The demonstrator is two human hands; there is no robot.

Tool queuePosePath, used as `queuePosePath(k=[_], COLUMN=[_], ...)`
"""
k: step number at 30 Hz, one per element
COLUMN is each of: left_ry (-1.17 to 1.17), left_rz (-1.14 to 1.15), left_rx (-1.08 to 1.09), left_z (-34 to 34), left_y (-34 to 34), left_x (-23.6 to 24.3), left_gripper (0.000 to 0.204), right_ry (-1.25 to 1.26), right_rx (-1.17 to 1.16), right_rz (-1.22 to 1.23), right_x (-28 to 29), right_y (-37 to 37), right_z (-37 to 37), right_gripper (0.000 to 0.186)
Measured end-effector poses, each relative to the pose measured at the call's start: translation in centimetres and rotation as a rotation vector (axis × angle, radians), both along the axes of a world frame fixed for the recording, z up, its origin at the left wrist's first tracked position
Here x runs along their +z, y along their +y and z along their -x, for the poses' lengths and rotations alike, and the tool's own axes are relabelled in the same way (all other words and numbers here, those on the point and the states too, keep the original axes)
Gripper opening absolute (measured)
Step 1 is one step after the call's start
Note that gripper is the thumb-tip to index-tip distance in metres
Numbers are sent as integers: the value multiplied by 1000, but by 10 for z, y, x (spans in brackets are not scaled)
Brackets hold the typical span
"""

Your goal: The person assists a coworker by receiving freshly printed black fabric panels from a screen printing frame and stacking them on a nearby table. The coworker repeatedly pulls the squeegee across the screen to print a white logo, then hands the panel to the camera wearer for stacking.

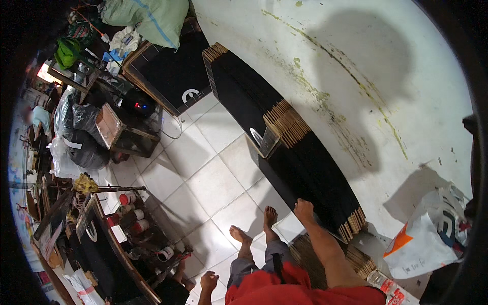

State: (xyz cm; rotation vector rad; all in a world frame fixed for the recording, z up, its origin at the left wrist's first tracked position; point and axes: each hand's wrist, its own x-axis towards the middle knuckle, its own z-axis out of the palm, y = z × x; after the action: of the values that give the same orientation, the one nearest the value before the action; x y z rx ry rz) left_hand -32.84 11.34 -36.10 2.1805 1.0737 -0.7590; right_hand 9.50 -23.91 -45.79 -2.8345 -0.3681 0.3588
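Note:
My right hand is closed on the near edge of a black panel in a long row of black panels with stacked tan wooden edges, leaning along the white wall at the right. My left hand hangs low near the bottom middle, fingers curled with nothing visible in them. A second group of black panels stands farther along the wall, and a framed black board with a white emblem lies beyond it at the back.
Tiled floor lies under my bare feet. Left are a rack of bottles, black boards, a wooden box and bagged bundles. A white bag sits at right. Another person's limb shows at lower left.

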Motion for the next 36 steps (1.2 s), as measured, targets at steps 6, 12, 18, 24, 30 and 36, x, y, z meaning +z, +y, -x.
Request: queuePosePath(k=[6, 12, 18, 24, 30, 36], left_ry=[-16, -96, -74, -49, 11, -77], left_rz=[101, 134, 43, 25, 90, 105], left_rx=[83, 145, 242, 131, 264, 297], left_z=[-29, -51, -63, -51, -33, -34], left_y=[-45, -40, -12, -16, -33, -33], left_x=[-13, -29, -19, -12, -18, -19], left_gripper=[34, 33, 36, 36, 33, 33], right_ry=[149, 65, 14, 32, 11, 27], right_rx=[-14, 22, -14, -26, -43, -53], right_rz=[243, 328, 328, 371, 406, 419], right_x=[-9, -7, -13, -16, -9, -4], right_y=[-28, -40, -45, -52, -48, -47], right_z=[-35, -46, -56, -60, -61, -60], right_gripper=[13, 11, 13, 14, 14, 15])
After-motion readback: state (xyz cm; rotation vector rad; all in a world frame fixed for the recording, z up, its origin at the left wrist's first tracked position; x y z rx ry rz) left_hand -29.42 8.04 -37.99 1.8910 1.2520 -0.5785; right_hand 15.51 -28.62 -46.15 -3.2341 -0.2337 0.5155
